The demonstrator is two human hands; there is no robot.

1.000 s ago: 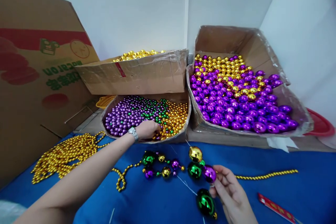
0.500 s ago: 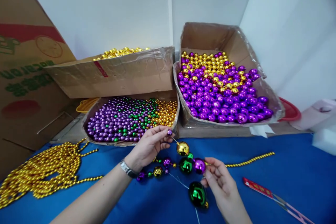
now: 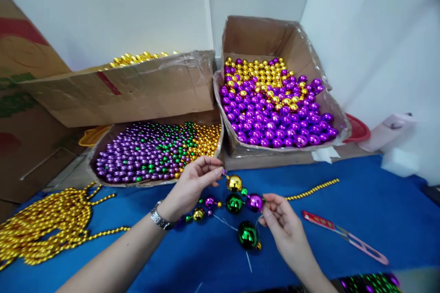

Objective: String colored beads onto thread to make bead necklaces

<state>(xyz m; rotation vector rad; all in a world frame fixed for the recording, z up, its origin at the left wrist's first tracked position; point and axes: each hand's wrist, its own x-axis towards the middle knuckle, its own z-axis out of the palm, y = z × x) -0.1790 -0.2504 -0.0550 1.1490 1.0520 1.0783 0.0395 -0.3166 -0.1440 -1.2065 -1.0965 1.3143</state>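
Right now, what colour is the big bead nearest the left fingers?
Gold bead, clearest in the head view.

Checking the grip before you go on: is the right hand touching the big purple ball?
Touching. The head view shows the right hand with fingertips against the big purple ball.

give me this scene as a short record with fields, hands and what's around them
left hand: fingertips pinch a small purple bead at the end of the strand
right hand: grip on the strand beside the big purple ball
strand: gold ball, green ball, second green ball, smaller beads trailing left
near box: small purple, green and gold beads
far box: larger purple and gold balls
cloth: blue, with gold chains at left and a red tool at right
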